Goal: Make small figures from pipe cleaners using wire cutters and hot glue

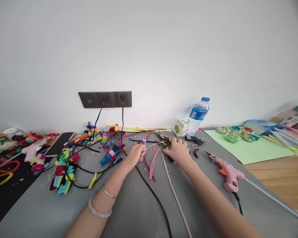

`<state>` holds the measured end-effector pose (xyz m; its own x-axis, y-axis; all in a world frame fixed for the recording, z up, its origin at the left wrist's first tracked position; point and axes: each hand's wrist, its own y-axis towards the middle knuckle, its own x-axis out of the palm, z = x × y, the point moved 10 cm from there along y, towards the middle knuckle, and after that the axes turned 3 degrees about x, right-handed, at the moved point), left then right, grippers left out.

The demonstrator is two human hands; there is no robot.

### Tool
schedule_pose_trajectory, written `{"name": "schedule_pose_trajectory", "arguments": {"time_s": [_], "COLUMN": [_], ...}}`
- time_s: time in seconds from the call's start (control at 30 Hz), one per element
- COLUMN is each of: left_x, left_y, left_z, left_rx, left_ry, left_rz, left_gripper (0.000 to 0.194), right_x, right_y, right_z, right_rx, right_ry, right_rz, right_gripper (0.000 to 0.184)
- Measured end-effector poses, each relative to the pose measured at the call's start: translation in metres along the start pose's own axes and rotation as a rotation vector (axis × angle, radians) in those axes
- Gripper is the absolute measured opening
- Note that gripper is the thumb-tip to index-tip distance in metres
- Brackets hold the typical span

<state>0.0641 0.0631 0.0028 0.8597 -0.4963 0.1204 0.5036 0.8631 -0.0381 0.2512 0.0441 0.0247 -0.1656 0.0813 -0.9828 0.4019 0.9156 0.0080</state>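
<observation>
My left hand (136, 154) is closed in a pinch on a small pink and blue pipe-cleaner piece (143, 142), held just above the grey mat (139, 211). My right hand (178, 150) lies knuckles-up on the mat with its fingers curled over black and yellow pliers (164, 142). Between the two hands lie loose pink pipe cleaners (153, 162) and a dark red one. A long mauve pipe cleaner (175, 195) runs from my right hand toward me.
A pink glue gun (227, 170) lies at right, its cable trailing off. Behind the hands: a phone in a pink case (113, 140), water bottle (197, 115), small green carton (180, 127), car key (193, 139). Colourful pipe-cleaner figures pile up at left. Black cables cross the mat from wall sockets (105, 99).
</observation>
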Motion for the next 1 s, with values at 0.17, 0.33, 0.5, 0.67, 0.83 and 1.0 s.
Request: {"name": "schedule_pose_trajectory", "arguments": {"time_s": [0.17, 0.33, 0.5, 0.67, 0.83, 1.0], "left_x": [-0.003, -0.013, -0.021, -0.02, -0.012, -0.008], "left_y": [-0.001, 0.0, -0.002, -0.006, -0.005, -0.004], "left_z": [0.009, 0.017, 0.027, 0.035, 0.03, 0.022], "left_rx": [0.074, 0.149, 0.182, 0.176, 0.143, 0.14], "left_ry": [-0.125, -0.212, -0.23, -0.167, -0.174, -0.186], "left_rz": [0.022, 0.079, 0.104, 0.079, -0.022, -0.085], "left_gripper": [0.063, 0.064, 0.061, 0.057, 0.051, 0.045], "right_x": [-0.039, -0.052, -0.032, 0.009, 0.016, 0.018], "right_y": [0.0, -0.017, -0.035, -0.049, -0.055, -0.07], "right_z": [0.012, -0.013, -0.06, -0.077, -0.072, -0.069], "right_rx": [-0.018, -0.187, -0.332, -0.385, -0.365, -0.373], "right_ry": [0.321, 1.033, 1.257, 1.227, 1.256, 1.162], "right_rz": [0.102, -0.386, -0.896, -1.34, -1.461, -1.562], "right_gripper": [0.067, 0.053, 0.05, 0.056, 0.048, 0.043]}}
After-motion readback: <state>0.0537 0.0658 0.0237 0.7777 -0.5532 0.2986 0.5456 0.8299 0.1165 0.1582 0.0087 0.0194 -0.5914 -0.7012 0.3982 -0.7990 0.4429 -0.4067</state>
